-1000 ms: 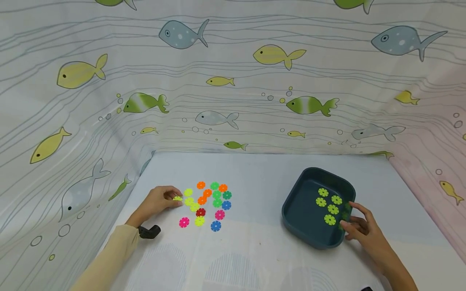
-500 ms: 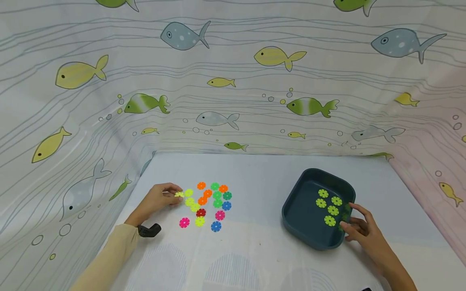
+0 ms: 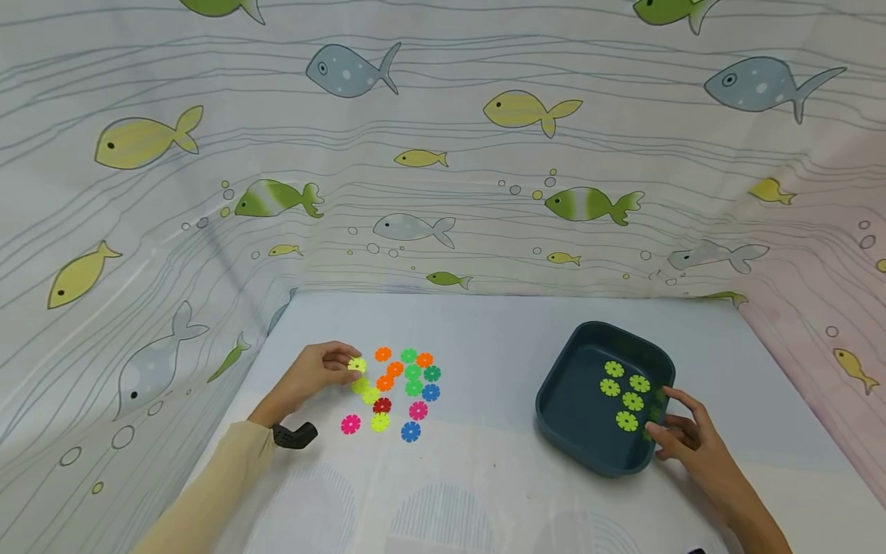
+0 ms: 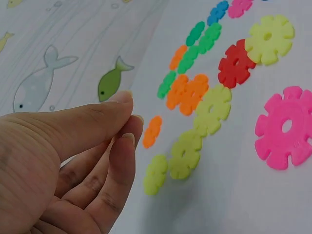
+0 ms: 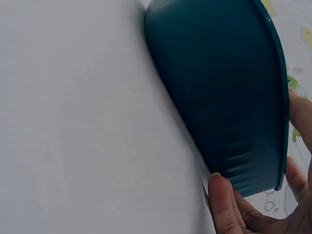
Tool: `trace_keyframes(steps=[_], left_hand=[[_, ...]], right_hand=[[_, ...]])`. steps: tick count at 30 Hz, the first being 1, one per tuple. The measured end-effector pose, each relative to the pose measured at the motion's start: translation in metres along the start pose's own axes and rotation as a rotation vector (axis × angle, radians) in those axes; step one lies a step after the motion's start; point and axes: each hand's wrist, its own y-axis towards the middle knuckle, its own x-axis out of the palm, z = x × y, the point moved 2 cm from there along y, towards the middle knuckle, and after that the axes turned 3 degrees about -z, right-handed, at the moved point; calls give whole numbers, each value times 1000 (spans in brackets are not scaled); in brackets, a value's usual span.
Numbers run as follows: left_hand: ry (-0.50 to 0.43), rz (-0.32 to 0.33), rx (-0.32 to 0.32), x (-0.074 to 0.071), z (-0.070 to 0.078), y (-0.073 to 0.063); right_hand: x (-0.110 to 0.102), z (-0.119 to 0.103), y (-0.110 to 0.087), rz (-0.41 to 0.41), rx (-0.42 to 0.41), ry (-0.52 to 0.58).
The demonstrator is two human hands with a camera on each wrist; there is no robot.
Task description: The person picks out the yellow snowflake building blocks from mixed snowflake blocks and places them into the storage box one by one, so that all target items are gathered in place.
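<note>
While right hand (image 3: pixel 695 435) grips blue tub (image 3: pixel 577 423), left hand (image 3: pixel 314 377), nearly closed, pinches yellow notched disc (image 3: pixel 357 365) left of tub.

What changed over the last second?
Left hand moved right and slightly forward, to a yellow disc; the disc pinched earlier no longer shows separately, so whether it was released is unclear. Right hand still holds the bin; the other discs stayed put.

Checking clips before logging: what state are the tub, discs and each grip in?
Tub: uncovered, held at one side.
Five yellow discs: lying inside the tub.
Loose discs: clustered on the table, some touching.
Right grip: holding the tub.
Left grip: at the loose discs; unclear whether it pinches one.
</note>
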Motion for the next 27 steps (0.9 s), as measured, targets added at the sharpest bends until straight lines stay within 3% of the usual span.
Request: trace_keyframes(steps=[27], left_hand=[[-47, -120, 109, 35, 44, 21]], right_hand=[[1, -1, -2, 8, 2, 1]])
